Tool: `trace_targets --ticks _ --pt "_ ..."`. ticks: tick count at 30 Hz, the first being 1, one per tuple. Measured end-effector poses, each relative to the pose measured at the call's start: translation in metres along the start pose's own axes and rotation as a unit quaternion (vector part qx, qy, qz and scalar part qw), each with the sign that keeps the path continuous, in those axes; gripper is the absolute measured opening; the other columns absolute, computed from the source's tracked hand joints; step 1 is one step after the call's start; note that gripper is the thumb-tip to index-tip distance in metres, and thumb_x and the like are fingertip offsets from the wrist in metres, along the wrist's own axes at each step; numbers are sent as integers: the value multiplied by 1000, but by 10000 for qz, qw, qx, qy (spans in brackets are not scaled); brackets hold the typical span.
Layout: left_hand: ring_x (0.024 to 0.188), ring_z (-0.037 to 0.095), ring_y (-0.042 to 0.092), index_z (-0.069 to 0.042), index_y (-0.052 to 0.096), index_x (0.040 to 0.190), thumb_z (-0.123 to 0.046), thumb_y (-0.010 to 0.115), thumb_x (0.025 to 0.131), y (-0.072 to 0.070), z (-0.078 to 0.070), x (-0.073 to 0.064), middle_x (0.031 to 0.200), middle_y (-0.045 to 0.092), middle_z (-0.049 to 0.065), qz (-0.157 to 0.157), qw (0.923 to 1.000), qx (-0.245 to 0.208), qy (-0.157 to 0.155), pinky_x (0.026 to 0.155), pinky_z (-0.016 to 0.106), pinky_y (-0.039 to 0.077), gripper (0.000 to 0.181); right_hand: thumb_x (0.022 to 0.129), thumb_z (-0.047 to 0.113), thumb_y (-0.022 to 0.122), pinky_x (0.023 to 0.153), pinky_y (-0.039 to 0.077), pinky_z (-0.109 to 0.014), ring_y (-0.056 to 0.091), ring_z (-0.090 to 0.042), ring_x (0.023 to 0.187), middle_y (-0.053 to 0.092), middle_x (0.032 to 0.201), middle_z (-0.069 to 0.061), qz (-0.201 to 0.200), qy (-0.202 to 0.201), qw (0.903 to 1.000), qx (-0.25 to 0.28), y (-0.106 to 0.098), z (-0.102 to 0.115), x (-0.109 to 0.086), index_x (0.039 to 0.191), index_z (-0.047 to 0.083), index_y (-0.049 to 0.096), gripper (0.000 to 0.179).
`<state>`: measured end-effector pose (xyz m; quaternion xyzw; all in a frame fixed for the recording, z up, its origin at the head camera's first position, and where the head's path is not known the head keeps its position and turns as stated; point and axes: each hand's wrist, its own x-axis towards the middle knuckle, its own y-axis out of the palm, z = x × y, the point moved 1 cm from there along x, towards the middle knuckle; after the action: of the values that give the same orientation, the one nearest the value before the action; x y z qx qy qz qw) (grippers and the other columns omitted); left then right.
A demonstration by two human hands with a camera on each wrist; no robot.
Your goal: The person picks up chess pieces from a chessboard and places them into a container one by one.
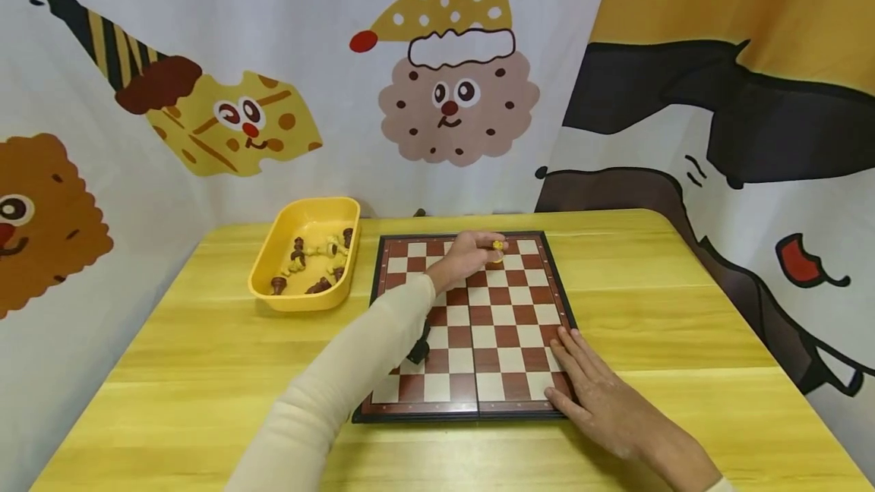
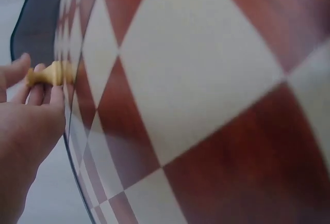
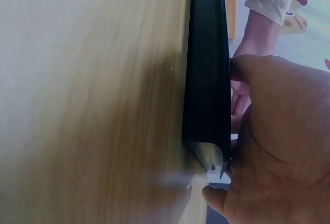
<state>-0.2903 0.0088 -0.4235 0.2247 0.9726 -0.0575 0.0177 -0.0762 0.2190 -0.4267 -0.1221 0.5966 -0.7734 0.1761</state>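
Note:
A red and white chessboard (image 1: 447,382) lies unfolded on the table, its centre seam running away from me. At its far side my left hand (image 1: 468,257) pinches a pale yellow chess piece (image 1: 497,247) between thumb and fingers. In the left wrist view this yellow chess piece (image 2: 49,74) has its wide base toward the board; its exact kind is unclear. My right hand (image 1: 598,393) rests over the board's near right corner with fingers spread. The right wrist view shows the right hand (image 3: 283,131) beside the black board edge (image 3: 209,69).
A yellow plastic tray (image 1: 301,302) stands left of the board, with several dark brown and pale yellow chess pieces lying in it. The wooden table (image 1: 670,302) ends at a cartoon-printed curtain (image 1: 273,14) behind. A black wrist camera (image 1: 418,348) is on the left sleeve.

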Motion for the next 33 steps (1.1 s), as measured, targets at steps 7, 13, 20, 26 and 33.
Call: trace_targets --ticks 7,13,20,26,33 --pt "105 20 55 1 57 120 -1 52 91 5 5 1 111 61 10 -407 9990 108 114 83 33 47 30 94 50 38 102 23 -51 3 -26 135 3 151 -7 8 -9 10000 17 1 1 0 144 8 21 68" --pt "104 18 56 2 57 120 -1 52 90 5 1 -1 110 62 12 -423 9991 -2 67 86 35 46 30 93 51 38 101 24 -51 2 -25 135 4 151 -6 -7 62 9999 99 2 1 0 144 8 22 68" --pt "97 12 59 -8 64 113 -5 55 90 -10 -13 -4 105 65 4 -699 9973 52 233 84 36 48 25 93 50 39 101 24 -52 3 -25 135 4 151 -6 -41 64 9998 176 1 0 -1 145 10 21 68" --pt "97 16 59 -7 63 114 -6 55 90 -27 -17 -11 105 65 6 -849 9962 -7 179 85 39 47 25 93 50 38 100 24 -52 2 -26 135 4 151 -6 2 77 9998 198 2 0 -1 145 9 21 68" --pt "101 17 58 -6 60 118 -7 54 91 -53 -19 -21 110 63 8 -987 9950 -2 140 88 39 45 28 93 50 39 101 23 -51 2 -26 135 4 151 -5 -5 97 9995 313 2 1 0 145 10 20 68"
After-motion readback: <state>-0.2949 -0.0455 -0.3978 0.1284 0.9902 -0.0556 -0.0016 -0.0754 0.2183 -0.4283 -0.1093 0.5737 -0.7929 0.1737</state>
